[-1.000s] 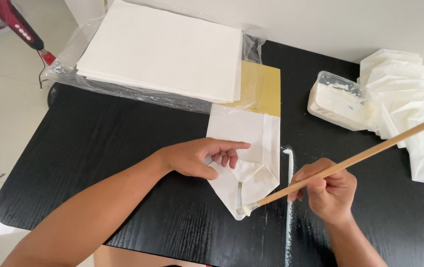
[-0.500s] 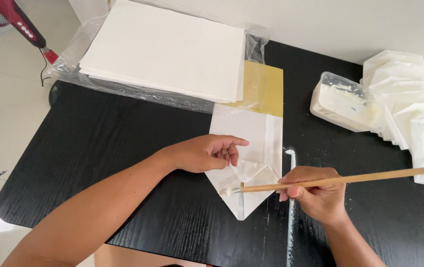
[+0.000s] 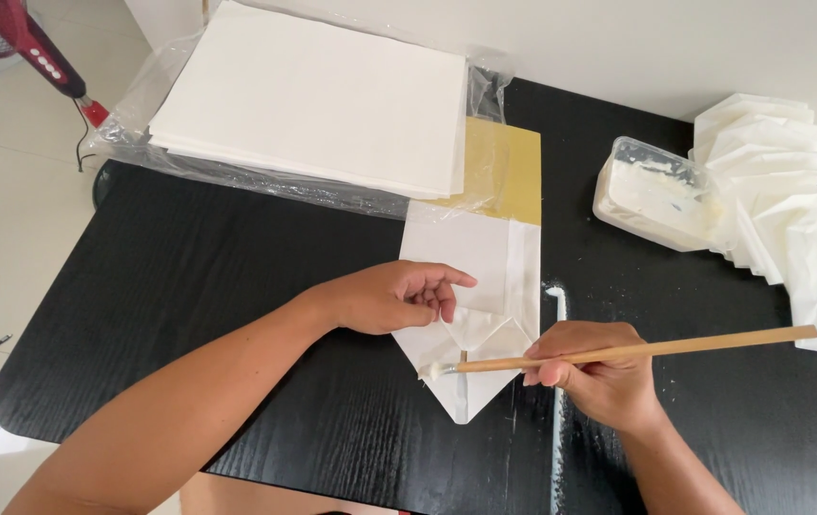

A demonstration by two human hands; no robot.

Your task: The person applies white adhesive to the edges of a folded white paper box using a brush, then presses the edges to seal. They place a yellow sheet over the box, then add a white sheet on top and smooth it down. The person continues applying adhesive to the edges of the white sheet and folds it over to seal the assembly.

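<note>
White paper bag lies mid-frame on the black table — your left hand presses it flat, fingers loosely curled, while your right hand grips the wooden brush, bristles on the folded bottom. Gluing looks underway — the flap seems to need even strokes.

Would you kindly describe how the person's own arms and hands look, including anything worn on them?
Both forearms are bare, with no sleeves in view. The left hand and right hand wear no gloves, and no rings, watch or bracelets show.
</note>
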